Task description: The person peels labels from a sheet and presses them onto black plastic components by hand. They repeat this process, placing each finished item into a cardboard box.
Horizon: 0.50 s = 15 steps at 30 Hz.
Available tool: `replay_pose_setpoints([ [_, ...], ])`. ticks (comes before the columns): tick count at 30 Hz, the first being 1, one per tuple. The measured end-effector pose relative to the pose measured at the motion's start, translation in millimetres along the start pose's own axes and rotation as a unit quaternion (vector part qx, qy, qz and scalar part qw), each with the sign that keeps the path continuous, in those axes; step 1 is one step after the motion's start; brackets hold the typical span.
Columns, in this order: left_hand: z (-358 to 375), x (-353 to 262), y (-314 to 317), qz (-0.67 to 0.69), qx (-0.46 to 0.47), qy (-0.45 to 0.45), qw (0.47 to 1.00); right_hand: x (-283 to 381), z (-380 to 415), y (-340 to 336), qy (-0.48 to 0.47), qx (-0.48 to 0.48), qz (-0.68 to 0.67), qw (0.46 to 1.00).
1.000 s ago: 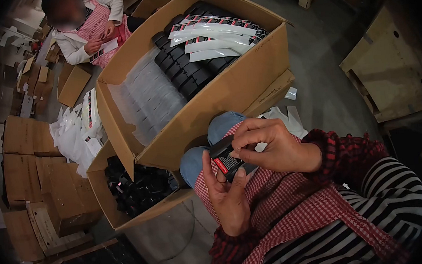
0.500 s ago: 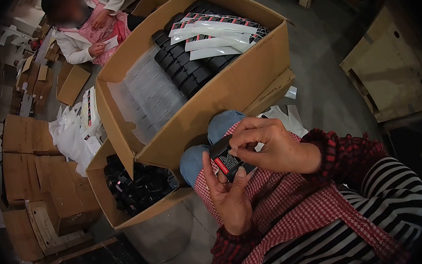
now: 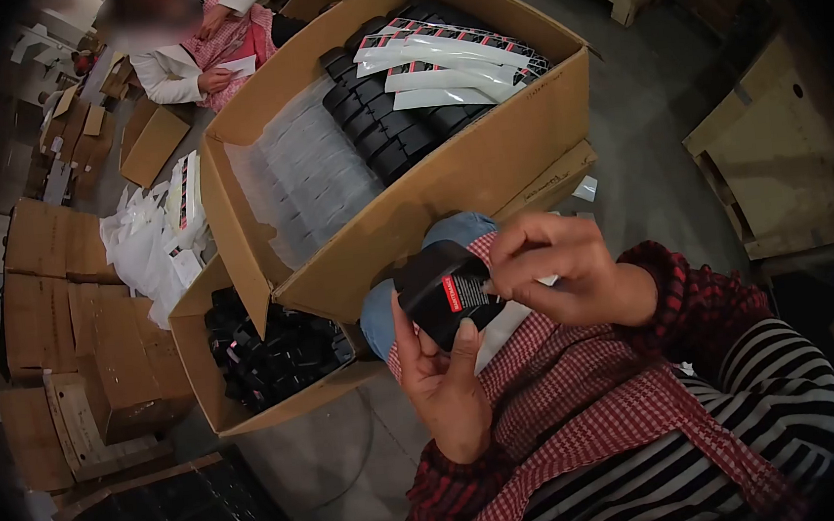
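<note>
My left hand (image 3: 446,387) holds a black plastic part (image 3: 439,288) from below, thumb on its near edge. A black label with a red block and white print (image 3: 466,293) lies on the part's face. My right hand (image 3: 562,273) is pinched at the label's right edge; what its fingertips grip is too small to make out. A white strip shows just beyond those fingers. Past my knees, a large cardboard box (image 3: 487,155) holds rows of black parts (image 3: 376,130), clear plastic trays (image 3: 305,171) and sheets of labels (image 3: 439,60).
A lower cardboard box (image 3: 282,416) holds many loose black pieces (image 3: 272,358). White backing scraps (image 3: 143,245) lie left of the big box. Stacked cartons (image 3: 129,375) stand at the left, a wooden crate (image 3: 774,150) at the right. Another person (image 3: 168,74) sits at the top left.
The black part has turned so that its broad face and label show more fully. My right hand has shifted slightly right, still pinched at the label. The view has shifted a little.
</note>
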<state>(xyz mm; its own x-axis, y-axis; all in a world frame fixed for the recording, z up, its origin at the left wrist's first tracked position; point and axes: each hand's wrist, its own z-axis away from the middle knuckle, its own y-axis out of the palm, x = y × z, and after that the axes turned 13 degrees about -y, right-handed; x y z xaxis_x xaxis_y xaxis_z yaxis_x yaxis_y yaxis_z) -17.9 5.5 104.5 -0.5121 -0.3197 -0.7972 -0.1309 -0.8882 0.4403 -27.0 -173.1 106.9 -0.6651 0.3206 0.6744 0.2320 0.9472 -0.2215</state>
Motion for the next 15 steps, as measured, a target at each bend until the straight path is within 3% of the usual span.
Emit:
replay_pose_setpoints([
  [2, -10.8, 5.4, -6.2, -0.002, -0.025, 0.009, 1.000, 18.4, -8.9, -7.5, -0.102, 0.068, 0.069, 0.990],
  [4, -25.3, 22.4, -28.5, -0.120, -0.041, 0.000, 0.992, 24.7, -13.7, -8.5, -0.086, 0.081, 0.032, 0.992],
  [6, -32.1, 44.9, -33.0, -0.018, 0.037, 0.025, 0.999, 13.0, -14.6, -2.6, -0.049, 0.102, -0.029, 0.993],
  [7, -30.3, 28.4, -34.2, -0.022, 0.028, 0.049, 0.998, 9.4, -13.9, 5.4, -0.072, 0.105, -0.041, 0.991],
  [9, -22.2, 17.1, -20.1, -0.054, 0.040, 0.046, 0.997, 0.8, -8.0, 11.5, 0.033, 0.087, -0.062, 0.994],
  [12, -12.1, 4.5, -20.5, -0.006, 0.010, 0.014, 1.000, -6.1, -9.1, 12.4, 0.058, 0.100, -0.030, 0.993],
  [14, -5.0, 6.8, -22.5, -0.010, 0.013, 0.030, 0.999, -2.9, -5.5, 16.3, 0.176, 0.049, -0.162, 0.970],
  [15, -1.8, 3.0, -19.5, -0.012, 0.012, 0.048, 0.999, -8.4, -5.1, 16.9, 0.153, 0.059, -0.157, 0.974],
])
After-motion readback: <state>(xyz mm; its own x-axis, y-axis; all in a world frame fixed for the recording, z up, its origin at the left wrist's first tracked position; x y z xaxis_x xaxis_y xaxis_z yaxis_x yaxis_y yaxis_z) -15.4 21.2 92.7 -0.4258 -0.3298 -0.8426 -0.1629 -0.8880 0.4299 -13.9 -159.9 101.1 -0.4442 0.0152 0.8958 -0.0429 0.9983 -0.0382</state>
